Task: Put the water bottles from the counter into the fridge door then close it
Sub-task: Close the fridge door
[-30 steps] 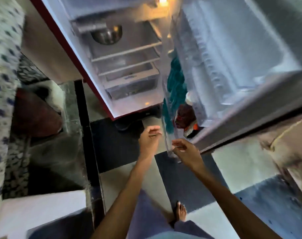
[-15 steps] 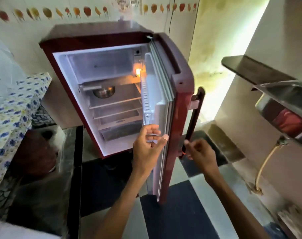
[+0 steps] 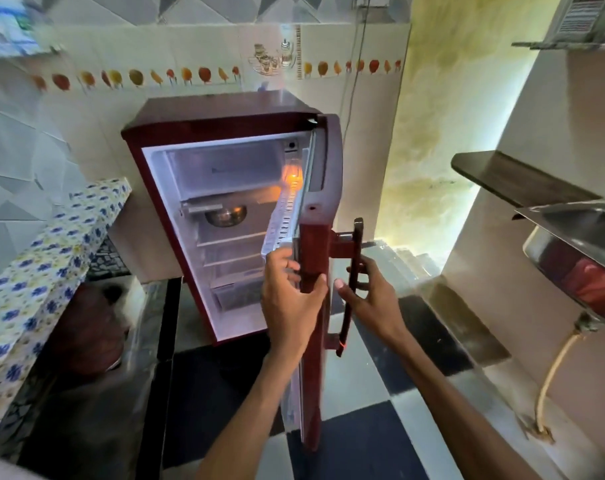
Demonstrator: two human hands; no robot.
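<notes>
A small dark red fridge [image 3: 225, 109] stands open with its lamp lit. Its door [image 3: 315, 334] points edge-on at me, roughly half open. My left hand [image 3: 290, 299] is wrapped around the door's free edge, thumb on the red outer face and fingers on the inner side. My right hand [image 3: 370, 299] curls around the dark vertical handle [image 3: 351, 289] on the door's outside. The door's inner shelves and any water bottles in them are hidden by the door itself.
A steel bowl [image 3: 225, 214] sits on a fridge shelf. A counter with a blue-flowered cover [image 3: 48, 258] runs along the left, with a brown pot [image 3: 86, 330] under it. Dark shelves [image 3: 515, 178] and steel vessels [image 3: 578, 244] jut from the right wall. The floor is checkered.
The view rose from the door's lower shelf with teal bottles to the whole fridge. The door swung partly inward; my left hand took its edge and my right hand closed on the handle.
</notes>
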